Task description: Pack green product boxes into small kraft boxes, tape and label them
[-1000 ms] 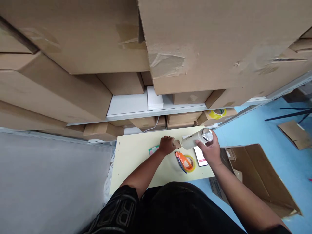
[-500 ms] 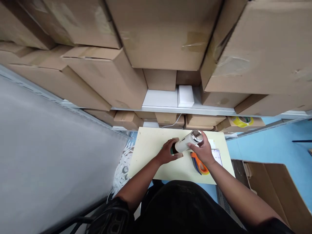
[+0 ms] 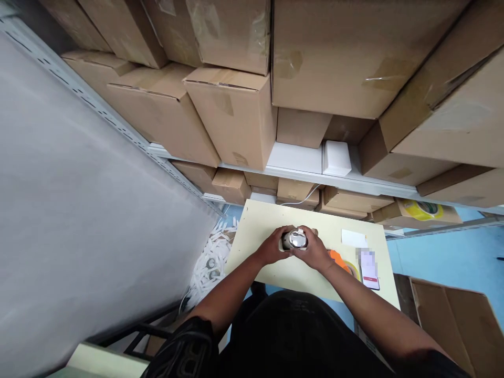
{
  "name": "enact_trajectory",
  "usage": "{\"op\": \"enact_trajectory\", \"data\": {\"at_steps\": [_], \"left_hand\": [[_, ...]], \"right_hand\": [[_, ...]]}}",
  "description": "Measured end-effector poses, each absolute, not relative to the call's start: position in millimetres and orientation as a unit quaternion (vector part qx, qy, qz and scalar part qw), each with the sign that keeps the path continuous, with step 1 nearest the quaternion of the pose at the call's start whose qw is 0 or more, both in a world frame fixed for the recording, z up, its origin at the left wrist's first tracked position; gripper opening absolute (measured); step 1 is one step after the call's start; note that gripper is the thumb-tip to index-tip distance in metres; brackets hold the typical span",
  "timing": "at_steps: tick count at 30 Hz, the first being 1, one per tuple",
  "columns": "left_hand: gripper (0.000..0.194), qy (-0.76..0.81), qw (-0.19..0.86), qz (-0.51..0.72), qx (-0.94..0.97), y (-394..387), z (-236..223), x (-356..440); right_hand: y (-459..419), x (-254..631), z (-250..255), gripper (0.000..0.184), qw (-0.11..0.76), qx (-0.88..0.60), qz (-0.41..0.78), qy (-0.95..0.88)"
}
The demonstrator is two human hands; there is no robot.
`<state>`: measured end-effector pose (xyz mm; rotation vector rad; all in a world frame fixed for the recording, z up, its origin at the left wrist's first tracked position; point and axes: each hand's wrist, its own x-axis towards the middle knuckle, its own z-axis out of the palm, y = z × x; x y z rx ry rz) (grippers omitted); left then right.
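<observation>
A pale bottle (image 3: 297,239) with a shiny silver lid stands roughly upright between my hands over the table, lid toward me. My left hand (image 3: 274,245) is closed round its left side, on a small brown cardboard box whose walls mostly hide behind my fingers. My right hand (image 3: 314,251) grips the bottle's right side near the lid. A brown cardboard flap (image 3: 315,231) peeks out beside my right fingers. The bottle's lower part is hidden. Right of my right hand lies an orange tape dispenser (image 3: 337,259), partly covered by my wrist.
On the cream table (image 3: 252,220) lie a phone (image 3: 368,270) and a white paper (image 3: 353,238). Shelves behind hold cardboard boxes (image 3: 236,121) and a yellow tape roll (image 3: 423,210). An open carton (image 3: 452,315) stands at right; white scraps (image 3: 212,252) lie at left.
My right hand has brought the bottle left and down to the small cardboard box in my left hand, and it has turned upright. The view has swung left.
</observation>
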<state>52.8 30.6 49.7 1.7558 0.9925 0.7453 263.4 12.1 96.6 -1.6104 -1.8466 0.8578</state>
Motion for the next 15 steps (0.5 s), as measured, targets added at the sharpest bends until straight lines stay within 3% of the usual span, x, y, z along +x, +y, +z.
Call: {"op": "enact_trajectory", "data": {"at_steps": [5,15], "left_hand": [[0.099,0.393,0.461,0.306,0.734,30,44,57],[0.099,0.432,0.442,0.283,0.733,27,39,59]], "right_hand": [[9,256,73,0.060,0.255,-0.559,0.235,-0.753],[1,269,59,0.069,0.138,-0.526,0.110,-0.832]]}}
